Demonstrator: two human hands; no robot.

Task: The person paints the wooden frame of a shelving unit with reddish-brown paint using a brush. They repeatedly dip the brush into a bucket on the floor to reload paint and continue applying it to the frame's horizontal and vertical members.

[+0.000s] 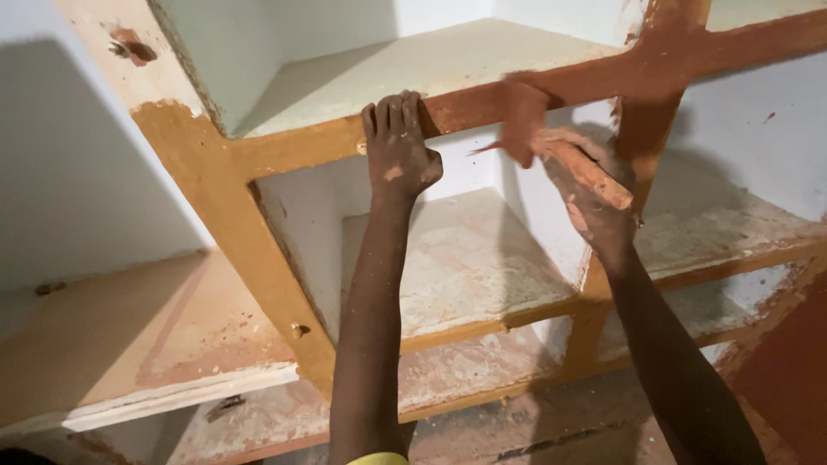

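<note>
White-walled shelving fills my view, its wooden frame (258, 250) part tan, part reddish-brown where wet coat sits on the horizontal rail (482, 99). My left hand (398, 146) is clenched over that rail's front edge, fingers hooked on top, bracing. My right hand (594, 202) grasps a paint-caked brush (551, 146), bristles blurred against the rail. I judge the coating stroke mid-rail; next calls for working leftward toward my left hand's tan section. Shelf boards (465, 258) look dusty, speckled.
</note>
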